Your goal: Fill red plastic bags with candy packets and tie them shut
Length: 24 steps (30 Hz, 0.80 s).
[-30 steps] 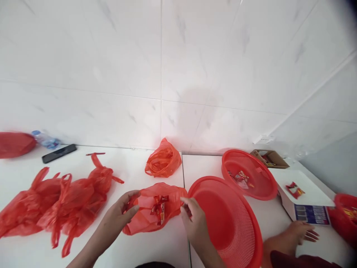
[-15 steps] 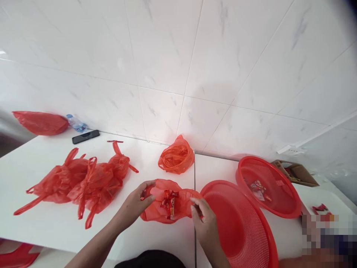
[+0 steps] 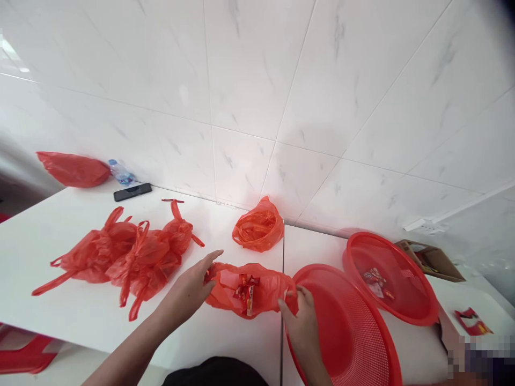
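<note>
1. Bag (image 3: 271, 292), thin crinkled red plastic, oval-mouthed, between fingers of left hand (image 3: 187, 292) and right hand (image 3: 303, 319); wrapped packets (image 3: 250, 300) inside.
2. Left forefinger wide from thumb; hold of hidden fingers, cannot tell.
3. Right fingers narrow, holding bag's edge; beside, round mesh basket (image 3: 372, 327).
4. Since half second ago: left forefinger straighter, right fingers closer.

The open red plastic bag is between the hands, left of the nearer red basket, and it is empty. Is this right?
It is not empty: the head view shows red packets inside the bag. It is between the left hand and right hand, left of the nearer red basket.
</note>
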### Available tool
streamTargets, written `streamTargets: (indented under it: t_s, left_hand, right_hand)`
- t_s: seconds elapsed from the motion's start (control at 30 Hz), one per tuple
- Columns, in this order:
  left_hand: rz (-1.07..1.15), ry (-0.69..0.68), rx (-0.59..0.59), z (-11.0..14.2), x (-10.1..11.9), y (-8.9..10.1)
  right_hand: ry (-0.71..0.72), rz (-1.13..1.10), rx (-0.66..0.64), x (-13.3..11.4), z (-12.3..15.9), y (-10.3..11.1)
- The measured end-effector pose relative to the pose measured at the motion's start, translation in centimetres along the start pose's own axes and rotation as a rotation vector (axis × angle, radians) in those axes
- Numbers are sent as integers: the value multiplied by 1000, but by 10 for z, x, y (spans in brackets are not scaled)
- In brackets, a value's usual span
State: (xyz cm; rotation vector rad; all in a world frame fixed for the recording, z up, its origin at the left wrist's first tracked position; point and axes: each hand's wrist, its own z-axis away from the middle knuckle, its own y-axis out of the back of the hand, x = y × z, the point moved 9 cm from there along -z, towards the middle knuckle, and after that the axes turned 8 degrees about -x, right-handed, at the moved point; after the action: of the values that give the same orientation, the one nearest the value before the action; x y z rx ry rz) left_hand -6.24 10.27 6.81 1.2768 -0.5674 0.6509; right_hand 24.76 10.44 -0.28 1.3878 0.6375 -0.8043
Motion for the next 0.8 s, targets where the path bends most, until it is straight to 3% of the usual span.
streamTargets:
  t_s: [0.2, 0.3, 0.37, 0.5, 0.6, 0.7, 0.77, 0.8]
  left_hand:
    - [-274, 54, 252, 8, -9, 47]
    - [-250, 58, 300, 12, -7, 56]
    - [-155, 4, 218, 11, 0, 46]
    - [51, -196, -99, 12, 32, -2]
    - [177, -239, -231, 18, 52, -34]
    - [390, -225, -378, 23, 63, -67]
    - [498, -220, -448, 23, 66, -85]
    - [499, -230, -415, 21, 65, -88]
  right_hand:
    - [235, -120, 3, -53, 15, 31]
    - [234, -308, -115, -72, 21, 26]
    - [147, -565, -209, -72, 21, 8]
    - [-18, -997, -314, -64, 24, -34]
    - [-26, -857, -450, -70, 36, -51]
    - [78, -575, -673, -86, 54, -67]
    - [108, -515, -704, -89, 58, -75]
    - [84, -533, -676, -85, 57, -78]
